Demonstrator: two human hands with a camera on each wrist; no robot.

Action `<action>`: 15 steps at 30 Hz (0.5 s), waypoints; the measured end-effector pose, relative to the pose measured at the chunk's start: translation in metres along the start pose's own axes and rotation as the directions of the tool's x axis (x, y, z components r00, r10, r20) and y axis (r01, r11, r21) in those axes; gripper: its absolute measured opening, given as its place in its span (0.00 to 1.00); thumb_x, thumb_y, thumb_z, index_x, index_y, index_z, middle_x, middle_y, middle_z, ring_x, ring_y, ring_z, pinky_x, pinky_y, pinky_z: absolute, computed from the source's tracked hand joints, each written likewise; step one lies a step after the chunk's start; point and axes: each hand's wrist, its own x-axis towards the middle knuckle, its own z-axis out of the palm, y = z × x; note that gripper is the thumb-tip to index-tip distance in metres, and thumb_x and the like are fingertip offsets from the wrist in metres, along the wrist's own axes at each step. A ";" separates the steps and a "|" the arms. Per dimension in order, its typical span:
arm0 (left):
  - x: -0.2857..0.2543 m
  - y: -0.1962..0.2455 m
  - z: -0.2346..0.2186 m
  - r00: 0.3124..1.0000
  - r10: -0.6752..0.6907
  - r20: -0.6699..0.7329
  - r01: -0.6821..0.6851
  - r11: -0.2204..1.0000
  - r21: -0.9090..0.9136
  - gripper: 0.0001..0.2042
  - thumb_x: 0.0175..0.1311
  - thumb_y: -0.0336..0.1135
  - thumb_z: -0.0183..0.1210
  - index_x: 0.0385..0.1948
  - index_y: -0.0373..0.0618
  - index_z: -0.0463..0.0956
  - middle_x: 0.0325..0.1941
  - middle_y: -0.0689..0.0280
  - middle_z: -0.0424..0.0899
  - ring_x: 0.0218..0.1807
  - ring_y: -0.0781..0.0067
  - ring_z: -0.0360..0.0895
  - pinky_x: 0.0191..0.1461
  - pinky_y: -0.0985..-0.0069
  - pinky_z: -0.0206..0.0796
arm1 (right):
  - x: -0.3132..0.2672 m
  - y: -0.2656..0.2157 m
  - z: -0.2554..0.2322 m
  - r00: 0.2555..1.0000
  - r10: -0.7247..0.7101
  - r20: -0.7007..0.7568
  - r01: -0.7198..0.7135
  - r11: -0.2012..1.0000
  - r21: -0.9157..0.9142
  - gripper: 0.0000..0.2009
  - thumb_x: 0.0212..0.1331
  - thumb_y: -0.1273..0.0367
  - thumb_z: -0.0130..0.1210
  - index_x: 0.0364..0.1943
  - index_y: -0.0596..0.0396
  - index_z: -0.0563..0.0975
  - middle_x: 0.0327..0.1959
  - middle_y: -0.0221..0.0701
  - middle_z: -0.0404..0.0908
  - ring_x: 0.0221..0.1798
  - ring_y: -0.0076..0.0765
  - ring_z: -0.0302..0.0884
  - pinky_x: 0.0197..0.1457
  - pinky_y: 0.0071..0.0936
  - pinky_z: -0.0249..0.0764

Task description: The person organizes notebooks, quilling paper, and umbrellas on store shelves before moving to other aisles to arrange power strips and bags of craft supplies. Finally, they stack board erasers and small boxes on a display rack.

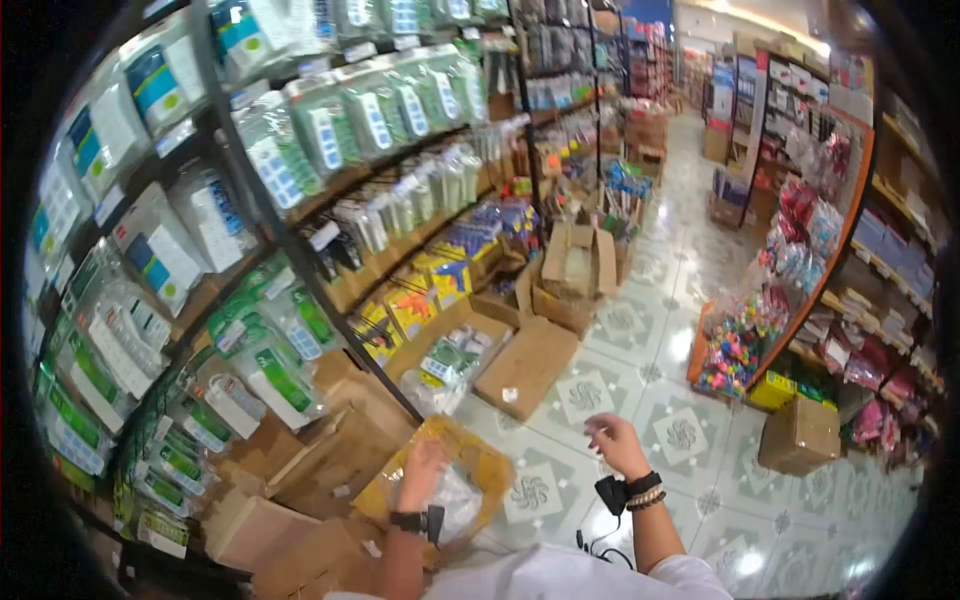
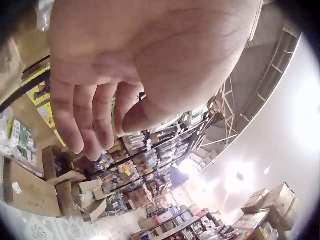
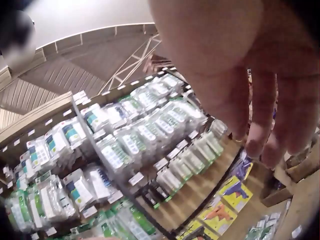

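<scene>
My left hand (image 1: 425, 478) is over an open cardboard box (image 1: 492, 478) with clear plastic packaging (image 1: 462, 505) inside. In the left wrist view, the fingers (image 2: 85, 117) of that hand bend loosely, and nothing lies in the palm. My right hand (image 1: 618, 447) hangs above the tiled floor, to the right of the box, its fingers loosely bent. Seen from the right wrist, its fingers (image 3: 262, 112) have narrow gaps between them and hold nothing. Each wrist wears a strap with a small black device.
Shelves on the left carry packaged power strips (image 1: 370, 115) and yellow-carded glue guns (image 1: 450, 280). More cardboard boxes, including a closed flat one (image 1: 527, 368), stand along the shelf foot. Across the tiled aisle (image 1: 680, 430) are a rack of colorful bagged goods (image 1: 745, 340) and a carton (image 1: 800, 437).
</scene>
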 end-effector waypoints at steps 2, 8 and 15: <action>0.017 0.008 0.015 0.999 -0.034 0.037 0.033 0.999 0.010 0.10 0.59 0.27 0.46 0.42 0.41 0.67 0.36 0.63 0.76 0.34 0.72 0.76 0.33 0.78 0.70 | 0.000 0.007 -0.030 0.996 0.077 -0.050 -0.073 0.995 0.069 0.09 0.54 0.74 0.50 0.38 0.61 0.75 0.28 0.31 0.77 0.26 0.25 0.75 0.26 0.22 0.72; 0.094 -0.013 0.069 0.982 -0.188 -0.008 0.186 0.979 -0.084 0.09 0.57 0.30 0.50 0.40 0.44 0.68 0.31 0.64 0.75 0.28 0.73 0.75 0.27 0.77 0.69 | 0.007 0.058 -0.124 0.959 0.149 -0.241 -0.121 0.984 0.130 0.09 0.53 0.72 0.52 0.38 0.59 0.74 0.28 0.30 0.76 0.26 0.24 0.76 0.26 0.20 0.71; 0.207 -0.034 0.176 0.964 -0.223 0.147 0.252 0.942 -0.222 0.07 0.58 0.28 0.47 0.38 0.42 0.67 0.28 0.63 0.73 0.23 0.73 0.71 0.23 0.79 0.62 | 0.045 0.107 -0.249 0.847 0.260 -0.463 -0.228 0.965 0.126 0.09 0.53 0.71 0.51 0.38 0.59 0.75 0.27 0.31 0.77 0.25 0.25 0.76 0.25 0.21 0.70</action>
